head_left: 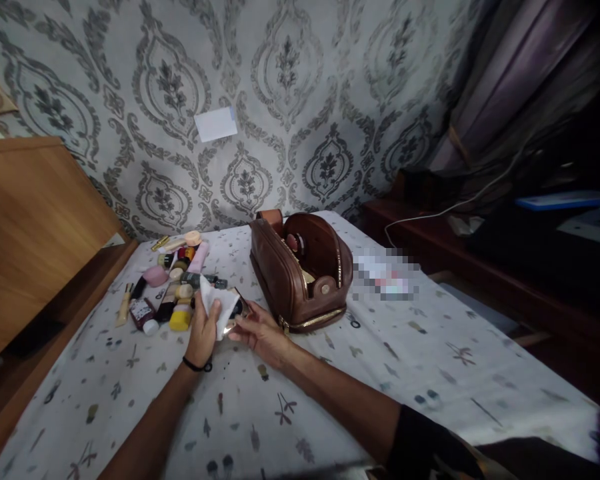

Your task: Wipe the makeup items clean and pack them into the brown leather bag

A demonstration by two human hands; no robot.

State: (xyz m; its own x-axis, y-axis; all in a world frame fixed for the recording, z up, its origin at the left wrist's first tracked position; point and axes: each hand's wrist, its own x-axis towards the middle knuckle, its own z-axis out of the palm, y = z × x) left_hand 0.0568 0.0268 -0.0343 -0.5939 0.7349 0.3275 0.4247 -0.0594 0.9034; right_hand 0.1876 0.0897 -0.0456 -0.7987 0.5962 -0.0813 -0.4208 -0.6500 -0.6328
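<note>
My left hand (203,333), with a black band at the wrist, holds a white cloth or tissue (219,298). Pinched in my right hand (265,335) is a small shiny item (236,312) with a dark face, which the white cloth touches on its left side. Just beyond my right hand stands a brown leather bag (280,280), unzipped, with a few items visible inside. Left of my hands lie several bottles, tubes and jars, among them a yellow-based jar (181,318), a dark red bottle (142,312) and a pink round container (155,276).
A patterned white sheet (260,413) covers the surface. Wooden furniture (40,227) stands at the left. Beyond the bag's right side lies a blurred item (387,273). A cable (445,212) runs over the dark red ledge (430,247) at the right.
</note>
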